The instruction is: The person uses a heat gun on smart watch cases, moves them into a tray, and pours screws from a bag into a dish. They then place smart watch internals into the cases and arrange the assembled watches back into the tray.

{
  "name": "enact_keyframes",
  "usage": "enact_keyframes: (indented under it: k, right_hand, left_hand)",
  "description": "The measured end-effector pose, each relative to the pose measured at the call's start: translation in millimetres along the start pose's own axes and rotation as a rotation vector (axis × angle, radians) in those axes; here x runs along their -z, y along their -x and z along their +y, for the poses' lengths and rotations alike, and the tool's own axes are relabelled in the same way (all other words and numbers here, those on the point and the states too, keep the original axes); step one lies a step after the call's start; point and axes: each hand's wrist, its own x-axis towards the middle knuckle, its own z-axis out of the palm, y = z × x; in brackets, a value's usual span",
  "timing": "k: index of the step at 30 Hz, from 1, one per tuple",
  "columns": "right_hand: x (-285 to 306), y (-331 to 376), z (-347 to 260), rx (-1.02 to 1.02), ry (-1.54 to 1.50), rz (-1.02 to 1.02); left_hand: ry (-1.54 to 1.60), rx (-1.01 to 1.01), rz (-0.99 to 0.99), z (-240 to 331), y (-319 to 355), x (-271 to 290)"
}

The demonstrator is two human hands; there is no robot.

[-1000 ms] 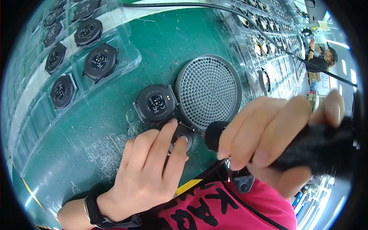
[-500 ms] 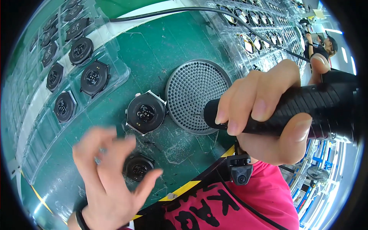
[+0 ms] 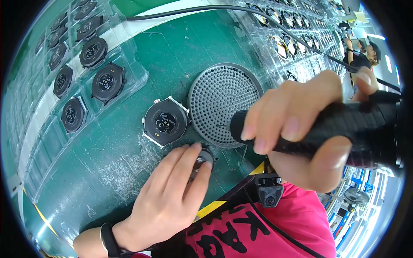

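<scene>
My right hand [image 3: 305, 124] grips a black electric screwdriver [image 3: 365, 129], its thin bit pointing left over a round grey dish full of small holes [image 3: 223, 101]. My left hand [image 3: 172, 185] is closed around a dark round watch back cover [image 3: 202, 163], on the mat just below the dish; the fingers hide much of it. A larger smartwatch case [image 3: 165, 122] with a silver edge lies face down left of the dish, apart from both hands.
Clear plastic trays [image 3: 140, 79] of dark watch cases stand on the left. More trays hold round watch parts [image 3: 282, 47] at the far right. A black cable [image 3: 172, 14] arches across the back of the green mat. Two people [image 3: 368, 53] are in the right background.
My left hand has come right, toward the dish, and closed on the watch back cover, which has moved right with it. The screwdriver stays nearly in place over the dish.
</scene>
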Motion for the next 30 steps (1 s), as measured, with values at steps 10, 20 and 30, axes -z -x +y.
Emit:
enact_keyframes:
  k: [10, 20, 30]
  right_hand:
    - [-27, 5, 2, -0.047, 0.013, -0.034]
    - [3, -7, 4, -0.085, 0.021, -0.073]
    - [-8, -5, 9, -0.093, 0.034, -0.033]
  left_hand:
    - [0.058, -0.026, 0.078, -3, -2, -5]
    - [0.056, -0.039, 0.075, -4, -2, -5]
    - [0.028, -0.038, 0.083, -2, -1, -4]
